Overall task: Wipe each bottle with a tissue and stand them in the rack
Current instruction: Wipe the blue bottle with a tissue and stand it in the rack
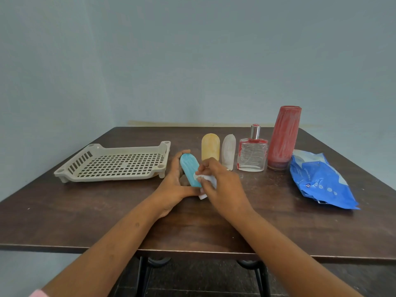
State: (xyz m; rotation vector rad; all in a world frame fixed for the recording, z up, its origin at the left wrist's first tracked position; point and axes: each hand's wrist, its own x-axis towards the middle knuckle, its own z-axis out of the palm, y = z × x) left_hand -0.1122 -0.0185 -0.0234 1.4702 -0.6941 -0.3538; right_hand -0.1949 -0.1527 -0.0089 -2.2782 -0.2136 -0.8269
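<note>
**At the middle of the surface (278, 221), a blue bottle (189, 170) is being wiped**

Under everything, the dark brown surface is carrying all the things. On its left side the beige perforated rack (128, 149) is lying flat, just beside the person's left hand (173, 189). At the far right a crumpled blue tissue pack (319, 179) is lying, its near end pointing toward the right edge.

Between rack and pack, four bottles are standing in a row. The tall red bottle (284, 138) is standing just beside the pack. To its left the clear square perfume bottle (252, 156), silver-capped, is standing close by it. Next the white bottle (228, 152) and then the yellow bottle (210, 147) are standing side by side, rounded ends up. All four are showing pale streaks.

In front of the yellow bottle, the left hand is gripping the blue bottle, fingers curling behind it and the thumb lying across its lower end. The bottle is tilting with its rounded end up and away and its white cap low. Whether it is touching the surface cannot be told. The right hand (222, 185) is pinching a small white tissue (209, 180) and pressing it against the bottle's right side.
</note>
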